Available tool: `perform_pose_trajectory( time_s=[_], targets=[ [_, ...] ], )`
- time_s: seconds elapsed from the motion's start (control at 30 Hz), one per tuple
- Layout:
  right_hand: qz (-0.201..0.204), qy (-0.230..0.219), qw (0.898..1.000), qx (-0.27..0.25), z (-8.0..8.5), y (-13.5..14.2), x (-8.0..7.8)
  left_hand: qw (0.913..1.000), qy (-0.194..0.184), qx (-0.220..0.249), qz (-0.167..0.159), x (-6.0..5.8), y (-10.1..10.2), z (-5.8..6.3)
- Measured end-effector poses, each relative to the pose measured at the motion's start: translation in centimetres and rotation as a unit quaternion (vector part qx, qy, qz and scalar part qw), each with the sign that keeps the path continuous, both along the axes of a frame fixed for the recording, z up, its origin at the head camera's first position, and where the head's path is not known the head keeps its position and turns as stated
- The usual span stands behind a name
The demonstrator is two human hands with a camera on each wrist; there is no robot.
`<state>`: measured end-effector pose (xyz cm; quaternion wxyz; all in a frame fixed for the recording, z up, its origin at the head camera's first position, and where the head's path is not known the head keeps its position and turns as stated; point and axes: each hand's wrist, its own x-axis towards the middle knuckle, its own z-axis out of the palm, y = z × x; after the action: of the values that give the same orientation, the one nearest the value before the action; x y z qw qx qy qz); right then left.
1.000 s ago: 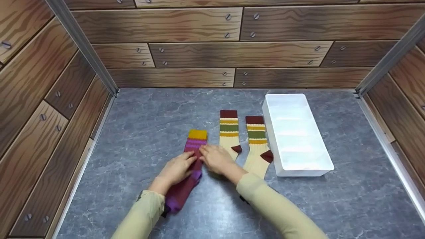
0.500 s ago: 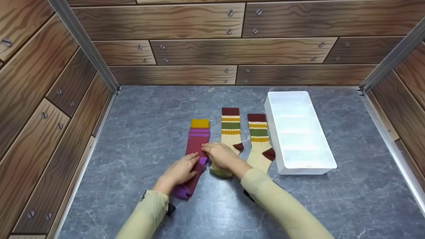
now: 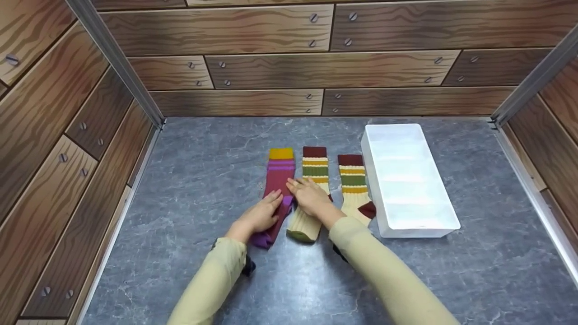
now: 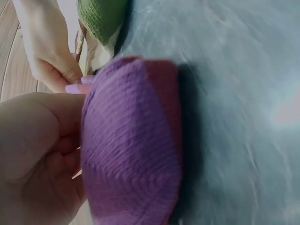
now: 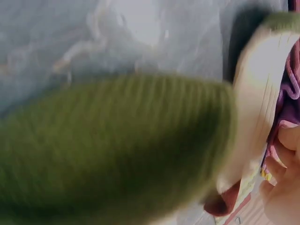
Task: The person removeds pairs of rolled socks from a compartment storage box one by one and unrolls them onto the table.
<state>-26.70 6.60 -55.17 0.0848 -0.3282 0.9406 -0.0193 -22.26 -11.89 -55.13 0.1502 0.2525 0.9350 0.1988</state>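
A maroon sock (image 3: 280,178) with a yellow cuff and purple stripes lies lengthwise on the grey surface in the head view. My left hand (image 3: 259,215) rests on its lower part, fingers extended; the left wrist view shows its purple toe (image 4: 131,136) close up. My right hand (image 3: 310,197) reaches across a cream sock (image 3: 305,223) with its fingertips at the maroon sock's right edge, covering part of the cream one. A matching cream sock (image 3: 354,196) lies to the right, partly behind my right forearm; a green toe (image 5: 117,145) fills much of the right wrist view.
A white box (image 3: 420,233) with several compartments stands right of the socks, close beside the rightmost one. Wood-patterned walls (image 3: 262,103) enclose the back and sides of the grey surface (image 3: 198,171). A dark strap piece (image 3: 248,265) shows at my left wrist.
The maroon sock has slid away from me and to the right, up beside the middle cream sock, with both hands travelling along. The cream socks and white box have stayed in place.
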Motion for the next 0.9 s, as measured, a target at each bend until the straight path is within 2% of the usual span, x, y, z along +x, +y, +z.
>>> perform_pose_trajectory(
  time_s=[0.23,0.3,0.37,0.43,0.5,0.57,0.63,0.7,0.8,0.9],
  targets=[
    [-0.017,-0.007,1.000,0.007,0.3,0.7,-0.7,0.9998,0.002,0.017,0.008,-1.1,1.1,-0.1],
    [-0.021,0.001,1.000,-0.014,0.2,0.6,-0.8,0.9993,0.006,0.031,0.019,-1.1,1.0,-0.1],
    [-0.038,0.025,0.997,-0.069,0.1,0.4,-0.7,0.9974,0.025,0.049,0.047,-0.6,0.7,0.0],
    [-0.078,0.043,0.985,-0.150,0.0,-0.1,-0.6,0.9919,0.055,0.059,0.098,0.2,0.4,0.1],
    [-0.134,0.032,0.963,-0.231,0.1,-0.6,-0.6,0.9813,0.087,0.064,0.159,1.1,0.1,0.0],
    [-0.194,-0.006,0.939,-0.284,0.1,-1.1,-0.8,0.9690,0.097,0.057,0.220,2.0,-0.1,0.1],
    [-0.245,-0.054,0.920,-0.300,0.2,-1.4,-0.9,0.9600,0.091,0.043,0.261,2.6,-0.3,0.0],
    [-0.275,-0.086,0.911,-0.296,0.2,-1.5,-1.0,0.9551,0.079,0.024,0.285,2.9,-0.4,0.1],
    [-0.290,-0.101,0.908,-0.285,0.0,-1.6,-0.8,0.9511,0.059,0.000,0.303,3.2,-0.5,0.1],
    [-0.299,-0.105,0.904,-0.287,-0.1,-1.6,-0.8,0.9483,0.037,-0.001,0.315,3.3,-0.6,0.1]
  ],
)
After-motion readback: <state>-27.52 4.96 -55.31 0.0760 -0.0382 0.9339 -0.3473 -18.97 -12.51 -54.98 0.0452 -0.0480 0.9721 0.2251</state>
